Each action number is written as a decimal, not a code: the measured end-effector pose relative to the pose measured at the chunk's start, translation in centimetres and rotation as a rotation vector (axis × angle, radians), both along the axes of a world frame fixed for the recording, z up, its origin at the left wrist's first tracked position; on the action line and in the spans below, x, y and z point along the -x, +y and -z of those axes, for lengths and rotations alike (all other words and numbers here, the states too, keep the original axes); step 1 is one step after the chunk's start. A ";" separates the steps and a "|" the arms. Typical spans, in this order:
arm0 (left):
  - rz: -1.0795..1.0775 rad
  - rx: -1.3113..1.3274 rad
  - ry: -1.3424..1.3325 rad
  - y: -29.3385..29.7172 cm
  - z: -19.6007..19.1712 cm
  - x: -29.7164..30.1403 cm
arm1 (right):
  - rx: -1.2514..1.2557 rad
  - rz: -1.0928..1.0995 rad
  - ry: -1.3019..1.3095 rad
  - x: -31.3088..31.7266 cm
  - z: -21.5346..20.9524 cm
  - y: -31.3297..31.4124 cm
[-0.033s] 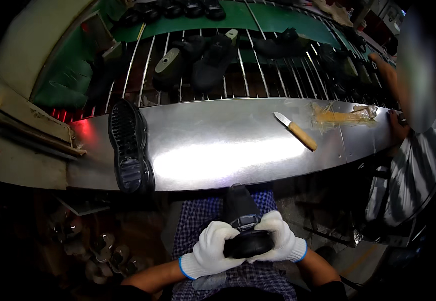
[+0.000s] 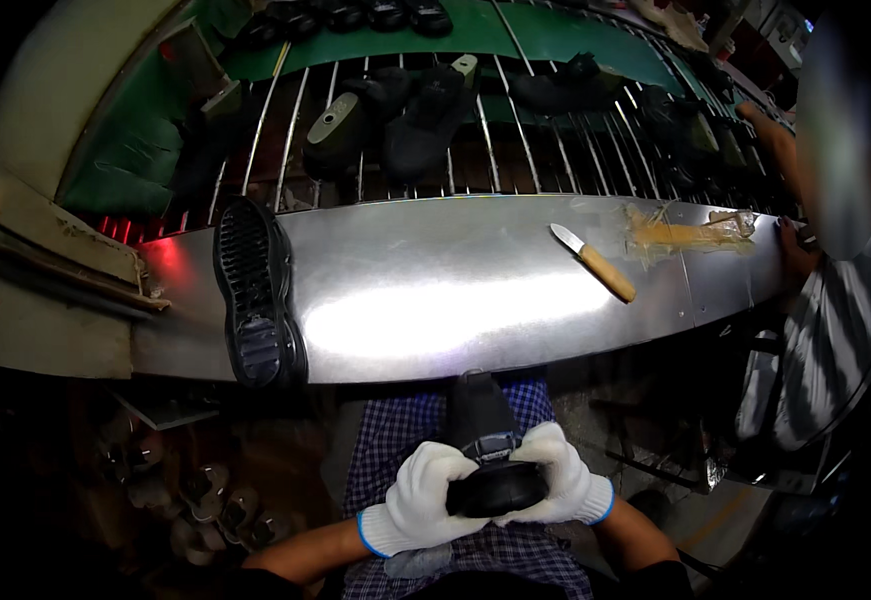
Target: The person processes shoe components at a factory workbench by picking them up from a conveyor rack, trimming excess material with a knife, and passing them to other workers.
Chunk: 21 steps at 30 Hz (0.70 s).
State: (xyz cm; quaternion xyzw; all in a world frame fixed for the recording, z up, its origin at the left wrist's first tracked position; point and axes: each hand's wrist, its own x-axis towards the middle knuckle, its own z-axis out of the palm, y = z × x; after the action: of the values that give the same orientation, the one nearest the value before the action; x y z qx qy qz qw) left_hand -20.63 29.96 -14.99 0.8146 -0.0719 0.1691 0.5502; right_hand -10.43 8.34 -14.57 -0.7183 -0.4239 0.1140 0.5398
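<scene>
My left hand point(image 2: 430, 500) and my right hand point(image 2: 555, 475), both in white knit gloves with blue cuffs, are closed around the rounded near end of a black shoe point(image 2: 500, 488). They grip it from either side, above my lap. A narrower dark part point(image 2: 480, 410) reaches away from me toward the bench edge. Beyond it is a metal bench point(image 2: 425, 240). On its left lies a black shoe sole point(image 2: 253, 290), ridged face up. A knife point(image 2: 597, 267) with a short blade and a wooden handle rests on the bench at the right.
Behind the bench, a rack of metal rods point(image 2: 485, 130) carries several black shoes point(image 2: 425, 125). A green sheet point(image 2: 475, 35) lies farther back. Brown tape point(image 2: 680, 232) is stuck at the bench's right. Another person's arm point(image 2: 770, 150) shows far right. Several metallic pieces point(image 2: 205, 485) sit low at the left.
</scene>
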 end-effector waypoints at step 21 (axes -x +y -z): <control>0.329 0.157 0.680 6.0 3.1 -1.7 | 0.553 -0.112 0.176 -3.6 3.8 0.2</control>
State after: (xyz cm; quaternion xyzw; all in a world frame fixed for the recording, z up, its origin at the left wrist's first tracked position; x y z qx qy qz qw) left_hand -18.93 35.95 -18.14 0.7570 -0.0020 -0.1963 0.6232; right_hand -6.79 8.53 -18.39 -0.8011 -0.3673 0.3165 0.3508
